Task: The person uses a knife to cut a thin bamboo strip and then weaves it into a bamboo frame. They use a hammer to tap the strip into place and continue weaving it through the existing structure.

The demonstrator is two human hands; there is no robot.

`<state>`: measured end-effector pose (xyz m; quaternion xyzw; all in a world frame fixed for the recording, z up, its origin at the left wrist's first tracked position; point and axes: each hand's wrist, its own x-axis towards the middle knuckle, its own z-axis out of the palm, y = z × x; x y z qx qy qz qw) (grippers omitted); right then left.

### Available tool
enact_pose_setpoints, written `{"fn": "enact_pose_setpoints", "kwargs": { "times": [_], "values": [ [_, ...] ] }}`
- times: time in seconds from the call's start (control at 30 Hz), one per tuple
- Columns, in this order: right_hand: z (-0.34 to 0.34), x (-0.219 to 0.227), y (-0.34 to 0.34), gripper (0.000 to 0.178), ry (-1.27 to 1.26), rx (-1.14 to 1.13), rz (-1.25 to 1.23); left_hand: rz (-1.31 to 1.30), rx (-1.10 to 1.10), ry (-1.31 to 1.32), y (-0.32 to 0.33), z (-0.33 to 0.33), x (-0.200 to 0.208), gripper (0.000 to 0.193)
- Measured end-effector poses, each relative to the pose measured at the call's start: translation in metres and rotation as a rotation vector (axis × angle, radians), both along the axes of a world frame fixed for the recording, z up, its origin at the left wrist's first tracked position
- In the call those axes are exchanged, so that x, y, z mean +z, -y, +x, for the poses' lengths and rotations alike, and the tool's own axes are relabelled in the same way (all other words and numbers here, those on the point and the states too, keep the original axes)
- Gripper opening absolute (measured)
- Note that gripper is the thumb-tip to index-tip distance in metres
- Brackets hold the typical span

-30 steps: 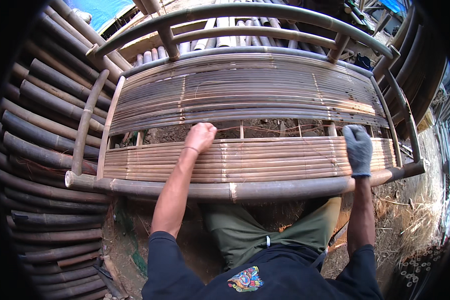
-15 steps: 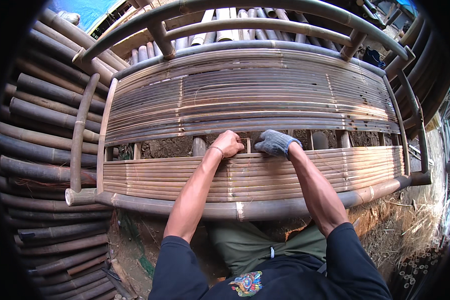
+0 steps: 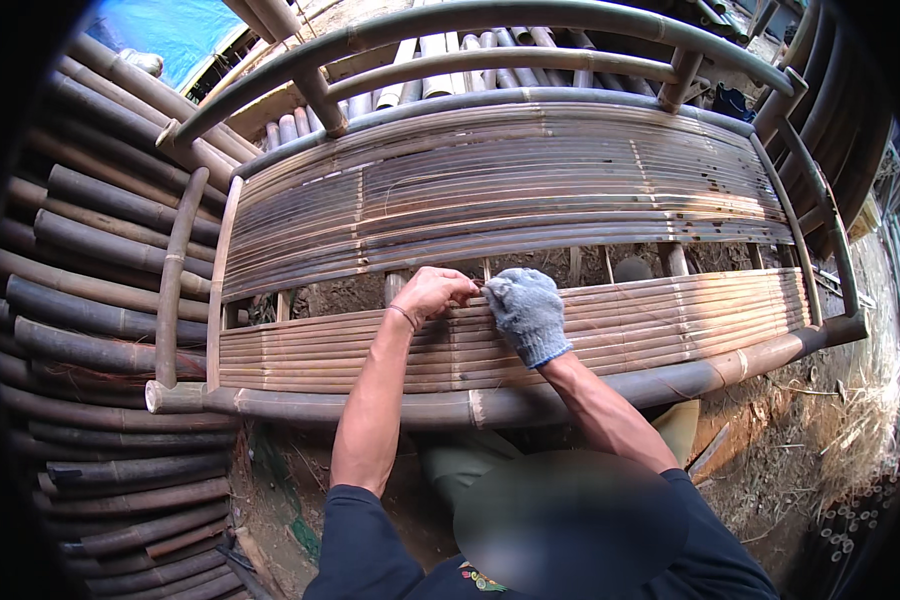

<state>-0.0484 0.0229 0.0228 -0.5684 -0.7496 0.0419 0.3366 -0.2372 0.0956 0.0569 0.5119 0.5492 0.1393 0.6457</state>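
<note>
A bamboo bench (image 3: 476, 404) stretches across in front of me, its seat made of long split slats. An open gap parts the wide far slats (image 3: 510, 165) from the narrower near band of slats (image 3: 630, 330). My bare left hand (image 3: 433, 293), with a thin band at the wrist, is over the near band's back edge, its thumb and fingers pinched together. My right hand (image 3: 528, 312), in a grey knit glove, is closed just beside it. Both hands' fingertips nearly meet above the slat edge. Anything between them is too small to make out.
Dark bamboo poles (image 3: 110, 235) are stacked along the left. The bench's curved backrest rail (image 3: 490, 14) spans the far side, with cut bamboo lengths beyond. A bamboo armrest (image 3: 177, 275) rises at the left end. Straw and dirt (image 3: 820, 440) lie at the lower right.
My gloved right hand has come left and nearer, turned over the near slats, and closed beside my left hand. My left hand has shifted slightly, and the whole view has tilted a little.
</note>
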Motion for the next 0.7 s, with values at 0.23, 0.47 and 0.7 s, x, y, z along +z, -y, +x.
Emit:
{"fn": "enact_pose_setpoints", "kwargs": {
  "times": [0.23, 0.47, 0.7],
  "values": [
    [0.069, 0.079, 0.116, 0.006, -1.278, 0.217, -0.343, 0.334, 0.194, -0.174, 0.001, 0.009, -0.040, 0.020],
    [0.234, 0.194, 0.302, 0.042, -1.537, 0.448, -0.017, 0.692, 0.162, -0.448, 0.020, 0.033, -0.039, 0.032],
    [0.309, 0.219, 0.400, 0.019, -0.194, -0.278, -0.263, 0.645, -0.210, -0.673, 0.024, 0.016, -0.036, 0.036]
  ]
}}
